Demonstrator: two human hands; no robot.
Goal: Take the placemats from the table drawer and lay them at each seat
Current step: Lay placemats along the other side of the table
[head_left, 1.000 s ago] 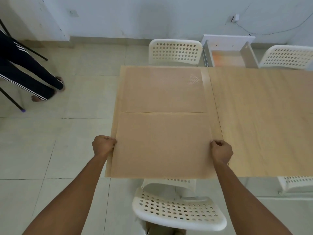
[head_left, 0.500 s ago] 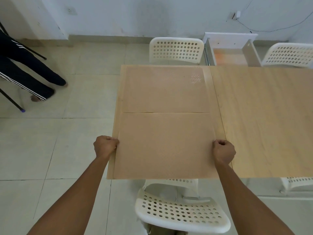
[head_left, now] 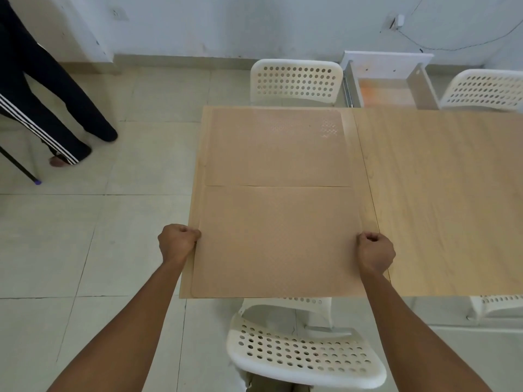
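Note:
Two tan placemats lie on the left end of the wooden table (head_left: 441,199). The far placemat (head_left: 277,147) lies flat before the far chair. The near placemat (head_left: 278,240) lies at the table's near edge, touching the far one. My left hand (head_left: 177,242) grips its left edge with curled fingers. My right hand (head_left: 374,253) grips its right edge the same way. The white table drawer (head_left: 389,80) stands pulled out at the far side, with an orange-tinted bottom showing.
White perforated chairs stand around the table: one below me (head_left: 304,353), one at the far side (head_left: 295,80), one at the far right (head_left: 486,89), one partly seen at the near right (head_left: 495,304). A person's legs (head_left: 53,108) stand at the left on the tiled floor.
The near placemat has slid a little to the right and settled on the table with both hands still gripping it. The view shifted slightly.

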